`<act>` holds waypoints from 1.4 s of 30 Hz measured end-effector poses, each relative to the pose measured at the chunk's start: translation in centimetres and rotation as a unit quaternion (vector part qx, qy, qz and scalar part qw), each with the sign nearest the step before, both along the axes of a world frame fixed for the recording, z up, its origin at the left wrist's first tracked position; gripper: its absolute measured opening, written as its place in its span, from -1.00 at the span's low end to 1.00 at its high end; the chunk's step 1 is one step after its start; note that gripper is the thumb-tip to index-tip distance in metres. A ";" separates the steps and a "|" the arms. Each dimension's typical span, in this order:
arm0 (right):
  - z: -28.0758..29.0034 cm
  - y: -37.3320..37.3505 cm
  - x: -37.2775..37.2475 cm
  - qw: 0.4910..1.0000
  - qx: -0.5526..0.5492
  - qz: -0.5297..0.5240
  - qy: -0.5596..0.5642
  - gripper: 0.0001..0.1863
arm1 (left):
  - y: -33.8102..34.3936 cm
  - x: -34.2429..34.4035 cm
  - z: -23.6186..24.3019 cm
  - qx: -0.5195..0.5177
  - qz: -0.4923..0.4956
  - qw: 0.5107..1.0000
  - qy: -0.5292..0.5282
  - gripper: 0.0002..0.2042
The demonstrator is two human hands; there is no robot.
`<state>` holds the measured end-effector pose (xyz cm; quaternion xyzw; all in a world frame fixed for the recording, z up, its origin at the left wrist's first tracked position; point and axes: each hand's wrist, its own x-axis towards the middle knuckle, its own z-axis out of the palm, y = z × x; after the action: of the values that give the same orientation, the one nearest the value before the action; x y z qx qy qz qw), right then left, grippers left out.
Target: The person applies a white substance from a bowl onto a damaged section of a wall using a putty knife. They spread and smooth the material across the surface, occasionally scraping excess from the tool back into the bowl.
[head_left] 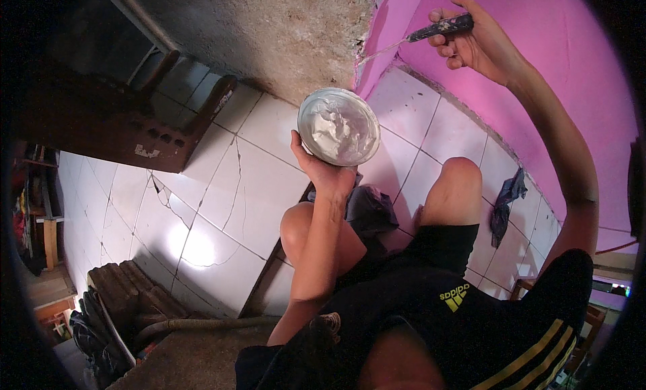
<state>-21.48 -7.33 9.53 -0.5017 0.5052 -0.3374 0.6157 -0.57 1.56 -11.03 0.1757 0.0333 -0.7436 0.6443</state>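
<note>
- Left hand (330,178) cups the round bowl (374,131) of white paste (335,129) from below, thumb along its side, other fingers hidden
- Right hand (481,50) curls around a dark-handled putty knife (434,30), its thin blade reaching the edge between rough wall (282,33) and pink wall (572,54)
- Round bowl hangs above the tiled floor (262,168)

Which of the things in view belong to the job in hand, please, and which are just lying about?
In use:
- bowl of white paste, in the left hand
- dark-handled tool, in the right hand, its tip at or near the wall corner

Apparently just lying about:
- dark crumpled cloth on the tiles
- dark bundle by the knees
</note>
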 end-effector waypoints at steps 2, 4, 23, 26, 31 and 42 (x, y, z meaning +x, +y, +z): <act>0.4 -0.4 -0.2 1.000 0.019 0.015 -0.015 -0.59 | -0.1 -0.1 0.2 0.000 0.001 1.000 0.006 -0.34; 0.5 -1.3 -0.6 0.996 0.054 0.038 -0.059 -0.54 | 0.0 -0.1 0.2 -0.002 0.003 1.000 0.010 -0.34; 1.7 -1.5 1.9 0.998 -0.003 0.041 0.036 -0.58 | 0.1 0.3 0.5 0.012 -0.008 1.000 0.020 -0.35; 2.4 -2.3 2.1 0.998 0.018 0.057 0.014 -0.61 | 0.0 0.1 0.8 0.003 -0.006 1.000 0.017 -0.35; 2.6 -3.5 2.1 0.996 0.052 0.063 -0.030 -0.61 | 0.0 0.1 0.4 0.002 -0.001 1.000 0.017 -0.34; 2.6 -3.9 1.9 0.989 0.080 0.051 -0.112 -0.56 | 0.0 0.1 0.2 0.008 -0.003 1.000 0.012 -0.33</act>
<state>-19.60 -11.25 12.16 -0.4346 0.4322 -0.3182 0.7232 -0.44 1.53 -10.87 0.1726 0.0465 -0.7471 0.6403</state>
